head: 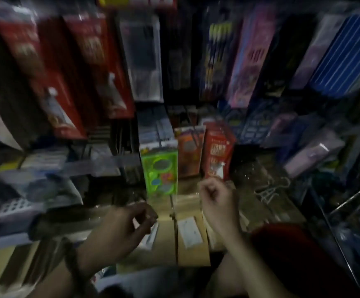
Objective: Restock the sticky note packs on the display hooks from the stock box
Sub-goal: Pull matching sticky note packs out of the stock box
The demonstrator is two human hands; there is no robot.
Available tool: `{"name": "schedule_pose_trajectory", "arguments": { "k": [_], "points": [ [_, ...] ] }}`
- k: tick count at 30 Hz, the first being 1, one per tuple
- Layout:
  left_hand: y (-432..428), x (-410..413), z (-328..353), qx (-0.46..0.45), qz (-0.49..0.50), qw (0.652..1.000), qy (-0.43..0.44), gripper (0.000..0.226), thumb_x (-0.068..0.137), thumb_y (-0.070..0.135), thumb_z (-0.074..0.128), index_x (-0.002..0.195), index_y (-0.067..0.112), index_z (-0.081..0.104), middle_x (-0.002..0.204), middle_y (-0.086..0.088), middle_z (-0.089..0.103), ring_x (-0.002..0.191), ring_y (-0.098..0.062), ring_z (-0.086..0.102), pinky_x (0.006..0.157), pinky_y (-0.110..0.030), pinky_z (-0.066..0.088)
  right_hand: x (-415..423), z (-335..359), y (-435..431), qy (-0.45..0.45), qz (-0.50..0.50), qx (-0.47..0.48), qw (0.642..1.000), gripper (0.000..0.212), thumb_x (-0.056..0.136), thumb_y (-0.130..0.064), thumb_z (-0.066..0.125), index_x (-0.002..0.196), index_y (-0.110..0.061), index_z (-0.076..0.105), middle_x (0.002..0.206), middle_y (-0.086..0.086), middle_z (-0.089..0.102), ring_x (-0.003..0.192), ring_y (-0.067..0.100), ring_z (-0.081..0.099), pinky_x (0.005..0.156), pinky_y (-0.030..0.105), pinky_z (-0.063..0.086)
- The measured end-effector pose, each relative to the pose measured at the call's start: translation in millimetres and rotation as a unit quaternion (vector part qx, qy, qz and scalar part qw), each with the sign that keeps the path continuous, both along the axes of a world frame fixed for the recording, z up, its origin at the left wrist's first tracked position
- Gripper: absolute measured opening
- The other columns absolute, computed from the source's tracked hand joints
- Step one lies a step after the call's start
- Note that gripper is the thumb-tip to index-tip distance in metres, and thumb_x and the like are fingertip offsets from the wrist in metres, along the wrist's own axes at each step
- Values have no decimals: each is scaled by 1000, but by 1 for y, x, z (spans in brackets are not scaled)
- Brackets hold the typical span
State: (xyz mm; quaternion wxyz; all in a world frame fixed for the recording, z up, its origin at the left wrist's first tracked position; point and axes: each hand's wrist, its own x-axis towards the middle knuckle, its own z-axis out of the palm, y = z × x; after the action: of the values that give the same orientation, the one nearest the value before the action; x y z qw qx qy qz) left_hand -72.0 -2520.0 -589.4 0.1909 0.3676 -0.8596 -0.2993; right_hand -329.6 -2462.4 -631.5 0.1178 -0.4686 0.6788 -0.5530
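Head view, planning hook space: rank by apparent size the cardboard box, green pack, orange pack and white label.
Largest: cardboard box
Then green pack and orange pack, too alike to rank, green nearer
Smallest: white label

Left hand [127,226] and right hand [218,203] above stock box [166,248]; right fingers [209,190] curled.

Both bare forearms reached forward side by side, apart. The left hand [125,226] was lower and nearer, its fingers [147,212] curled with thumb and forefinger drawn close; blur hid any grip. The right hand [217,203] was raised higher, fingers [207,190] curled into a loose fist.
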Motion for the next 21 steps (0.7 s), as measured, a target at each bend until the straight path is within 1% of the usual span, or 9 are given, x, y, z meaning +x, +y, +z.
{"name": "schedule_pose_trajectory", "arguments": {
  "k": [3, 6, 8, 9, 12, 14, 16, 18, 21],
  "points": [
    [-8, 17, -85, 83, -12, 991, -101, 14, 100, 26, 70, 94, 39, 73, 80, 23, 75, 57, 3, 68, 63, -23, 55, 12, -109, -3, -72, 15, 231, 970, 17, 92, -23, 70, 78, -31, 74, 77, -13, 73, 77, 9, 72, 72, 30, 57],
    [-18, 23, -148, 150, -12, 976, -158, 12, 99, 29, 69, 97, 40, 72, 81, 18, 73, 59, 6, 67, 64, -18, 55, 19, -189, -12, -68, 32, 381, 921, 10, 92, -22, 70, 93, -23, 80, 102, -3, 79, 101, 20, 73, 85, 30, 57],
    [-27, 23, -184, 159, -11, 972, -174, 15, 99, 29, 69, 99, 44, 68, 80, 19, 69, 62, 14, 63, 64, -10, 49, 17, -230, -21, -42, 44, 452, 890, 10, 91, -22, 69, 92, -18, 78, 104, 5, 75, 108, 29, 70, 82, 30, 51],
    [-32, 21, -200, 166, -8, 970, -177, 16, 99, 29, 69, 100, 45, 67, 80, 20, 68, 63, 17, 61, 65, -9, 47, 16, -249, -28, -21, 46, 474, 879, 11, 90, -24, 69, 95, -19, 76, 108, 7, 72, 114, 31, 68, 83, 30, 49],
    [-43, 17, -239, 177, 3, 967, -183, 11, 99, 35, 69, 102, 45, 70, 86, 25, 69, 75, 18, 61, 76, -11, 49, 6, -303, -46, 15, 40, 526, 849, 43, 96, -33, 68, 135, -15, 66, 142, 7, 62, 134, 27, 58, 105, 31, 47],
    [-51, 20, -258, 194, 10, 963, -187, 14, 100, 41, 67, 113, 43, 71, 101, 25, 70, 88, 12, 63, 79, -9, 51, -5, -338, -63, 38, 20, 542, 839, 46, 96, -35, 70, 137, -15, 61, 140, 7, 62, 129, 27, 61, 104, 34, 53],
    [-56, 24, -272, 209, 22, 959, -189, 18, 99, 47, 65, 117, 46, 68, 108, 23, 69, 95, 8, 65, 81, -12, 53, -13, -365, -78, 70, -21, 542, 837, 64, 88, -42, 77, 140, -12, 55, 138, 11, 62, 124, 29, 63, 101, 41, 58],
    [-57, 27, -281, 209, 20, 957, -200, 20, 100, 47, 64, 119, 44, 68, 109, 19, 70, 96, 6, 66, 81, -10, 51, -14, -386, -86, 116, -58, 534, 835, 80, 85, -48, 78, 147, -8, 49, 142, 16, 58, 128, 33, 61, 102, 45, 58],
    [-58, 23, -281, 198, 20, 960, -196, 20, 103, 36, 65, 121, 35, 70, 107, 23, 65, 89, 11, 60, 76, -2, 44, 0, -395, -86, 179, -97, 522, 828, 77, 82, -50, 78, 140, -7, 52, 136, 17, 60, 122, 34, 63, 96, 46, 59]
  ]
}}
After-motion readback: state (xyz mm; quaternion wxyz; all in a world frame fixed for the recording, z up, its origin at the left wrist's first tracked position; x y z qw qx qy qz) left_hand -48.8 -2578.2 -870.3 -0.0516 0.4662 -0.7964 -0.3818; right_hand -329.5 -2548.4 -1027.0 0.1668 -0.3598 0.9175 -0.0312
